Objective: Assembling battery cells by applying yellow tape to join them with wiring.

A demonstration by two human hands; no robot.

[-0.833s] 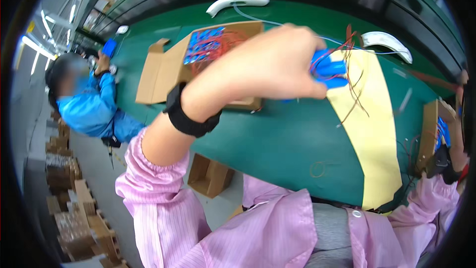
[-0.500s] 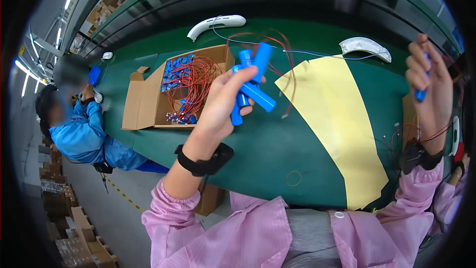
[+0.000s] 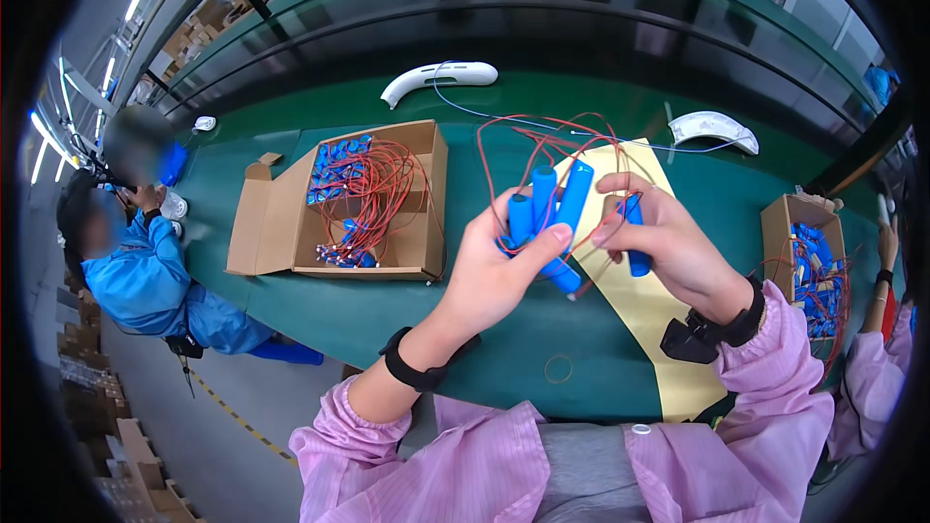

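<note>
Several blue cylindrical battery cells (image 3: 575, 196) with red wires are bunched in my left hand (image 3: 494, 276), its thumb pressed across them. Close beside it on the right, my right hand (image 3: 668, 242) pinches a single blue battery cell (image 3: 636, 237) that hangs down from the fingers. Thin red wires (image 3: 484, 140) loop up and over both hands. Both hands are held above the green table (image 3: 523, 329), partly in front of a yellow sheet (image 3: 678, 353).
Left stands an open cardboard box (image 3: 436, 203) of wired blue cells; another box (image 3: 775, 232) of cells is at the right. Two curved white shells (image 3: 441, 77) lie at the back, and a rubber band (image 3: 558, 369) in front. A person in blue (image 3: 140, 261) sits at left; another person's sleeve (image 3: 862, 387) shows at right.
My right hand has come in from the far right with its cell, next to my left hand. The left hand has moved slightly right and lower, still holding its bunch. The view has shifted.
</note>
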